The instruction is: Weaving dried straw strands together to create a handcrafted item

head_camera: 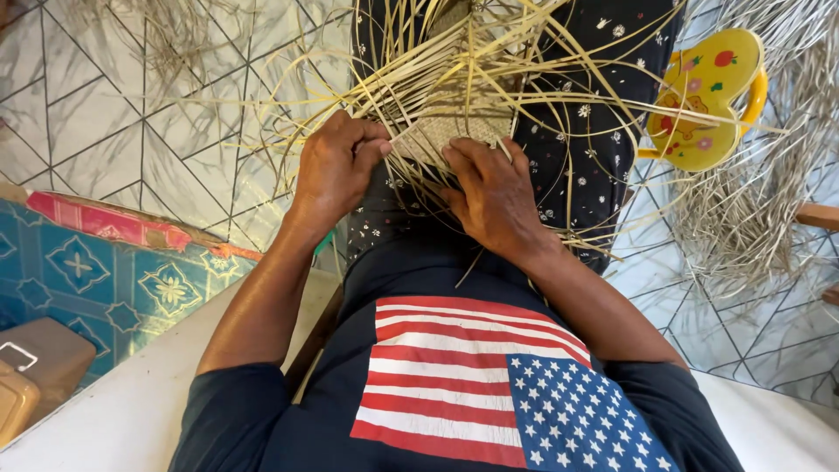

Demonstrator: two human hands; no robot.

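My left-hand fingers (371, 144) pinch the edge of a small woven palm-leaf mat (441, 133) on my lap, while my right-hand fingers (472, 156) press flat on its weave. Loose pale strips (489, 61) fan outward from it. A yellow heart-shaped tray (703, 96) lies to the right on the tiled floor (114, 122).

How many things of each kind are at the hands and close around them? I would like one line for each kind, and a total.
Hands: 2, left hand and right hand, both on the weaving
Woven mat piece: 1
Loose straw strips: too many to count
Yellow heart-shaped tray: 1
Brown boxes: 2
Total: 6, strips left out
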